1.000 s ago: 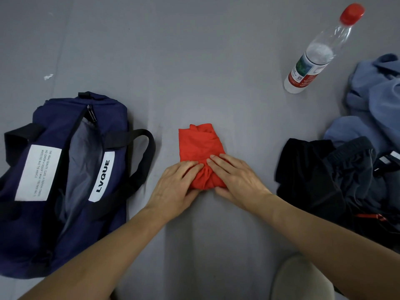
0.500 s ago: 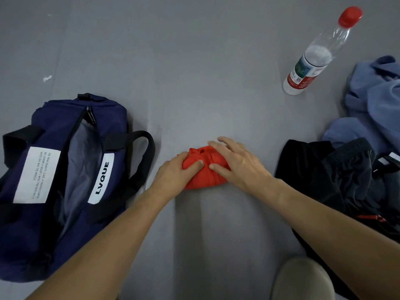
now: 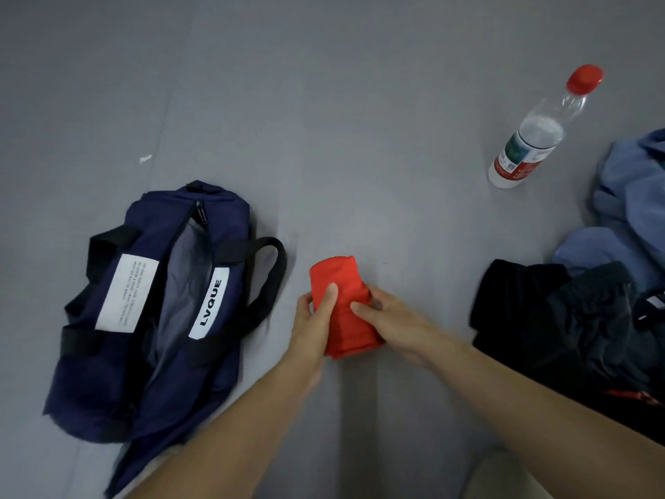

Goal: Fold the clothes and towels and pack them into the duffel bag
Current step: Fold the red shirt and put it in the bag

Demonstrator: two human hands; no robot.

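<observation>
A red cloth (image 3: 342,293), rolled into a tight bundle, is lifted off the grey floor between both hands. My left hand (image 3: 312,325) grips its left side with the thumb laid across the top. My right hand (image 3: 387,320) holds its right side, thumb on top and fingers underneath. The navy duffel bag (image 3: 144,336) lies to the left with its zip open, showing grey lining. A heap of black clothes (image 3: 561,325) and a blue garment (image 3: 633,210) lie at the right.
A clear water bottle with a red cap (image 3: 536,135) stands at the back right. A pale knee (image 3: 503,477) shows at the bottom edge. Bare grey floor (image 3: 324,138) stretches beyond the bag and the bundle.
The red cloth went from pressed flat on the floor to a rolled bundle. Both hands now grip it and have raised it toward me.
</observation>
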